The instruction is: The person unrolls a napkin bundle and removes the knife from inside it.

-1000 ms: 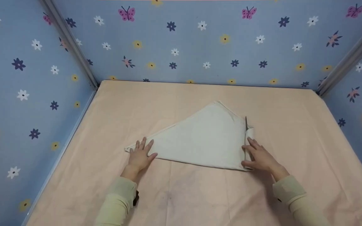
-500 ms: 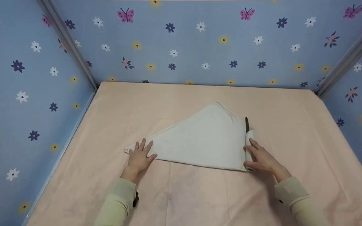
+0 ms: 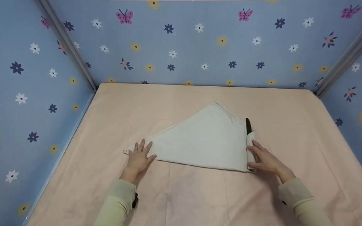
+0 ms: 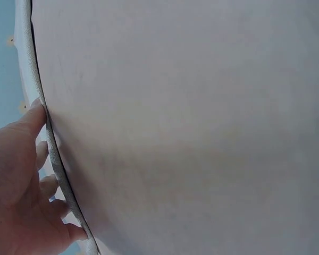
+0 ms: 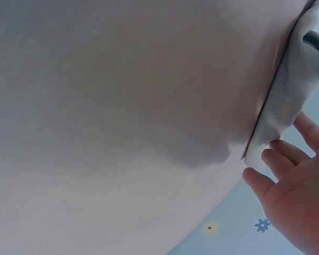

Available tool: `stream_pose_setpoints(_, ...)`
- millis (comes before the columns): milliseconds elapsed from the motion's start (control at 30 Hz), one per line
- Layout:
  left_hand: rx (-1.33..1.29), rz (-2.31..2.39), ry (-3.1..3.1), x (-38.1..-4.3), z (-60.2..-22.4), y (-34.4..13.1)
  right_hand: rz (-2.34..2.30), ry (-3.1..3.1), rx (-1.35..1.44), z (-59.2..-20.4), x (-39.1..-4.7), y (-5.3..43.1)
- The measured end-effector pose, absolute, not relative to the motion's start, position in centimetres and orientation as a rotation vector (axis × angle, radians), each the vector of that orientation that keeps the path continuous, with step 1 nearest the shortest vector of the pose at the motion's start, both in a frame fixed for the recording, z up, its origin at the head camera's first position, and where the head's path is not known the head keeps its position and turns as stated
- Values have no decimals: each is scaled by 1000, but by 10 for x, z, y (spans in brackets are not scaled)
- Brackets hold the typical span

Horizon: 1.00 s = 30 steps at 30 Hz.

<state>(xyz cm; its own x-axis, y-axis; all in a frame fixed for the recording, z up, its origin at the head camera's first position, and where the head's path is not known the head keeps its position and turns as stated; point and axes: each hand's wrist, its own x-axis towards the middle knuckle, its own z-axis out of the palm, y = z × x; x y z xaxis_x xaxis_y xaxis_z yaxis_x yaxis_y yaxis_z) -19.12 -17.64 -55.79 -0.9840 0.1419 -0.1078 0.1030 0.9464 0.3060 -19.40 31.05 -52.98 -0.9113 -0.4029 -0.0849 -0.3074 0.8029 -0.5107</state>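
No legible text anywhere — no labels, brands, numbers or signs readable in the head view or either wrist view.
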Motion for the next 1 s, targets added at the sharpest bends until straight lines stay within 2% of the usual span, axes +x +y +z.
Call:
stream_pose_setpoints(633,204,468,2991,-191,-557,-177,-831,2739,-512,-529,-188,324)
stream_pose_setpoints(1000,191,440,2983,-192,-559,-177,-799,2798,-543,-526,-189,311)
